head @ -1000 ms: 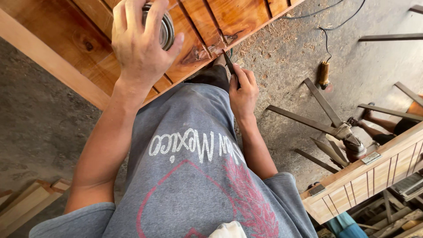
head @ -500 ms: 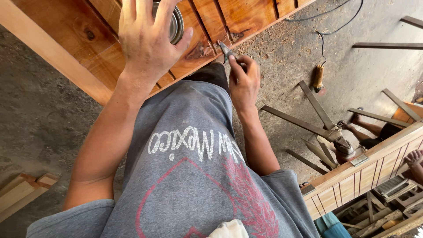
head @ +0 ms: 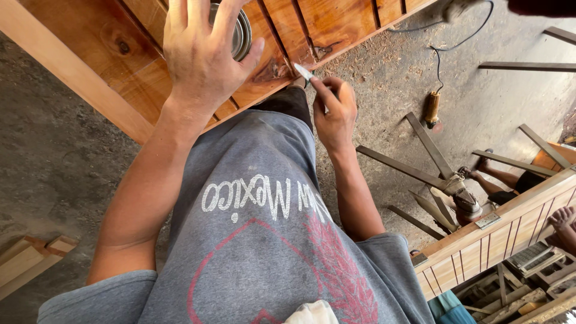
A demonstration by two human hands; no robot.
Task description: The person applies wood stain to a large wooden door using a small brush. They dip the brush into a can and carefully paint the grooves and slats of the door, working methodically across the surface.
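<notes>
The left hand [head: 201,57] grips a round metal tin [head: 239,31] over the wooden panel [head: 90,54], fingers spread. The right hand [head: 336,114] pinches a small tool [head: 305,73] at the panel's edge.

I am gripping a round, shiny metal tin [head: 239,31] from above, its rim peeking out under my fingers over the varnished wooden door panel [head: 336,21]. I am pinching a slim, pale-tipped blade [head: 305,73], its tip pointing at the panel's lower edge.

An angle grinder [head: 433,110] lies on the dusty concrete floor [head: 54,162], near metal bars [head: 429,144] and a slatted wooden panel [head: 504,231].
</notes>
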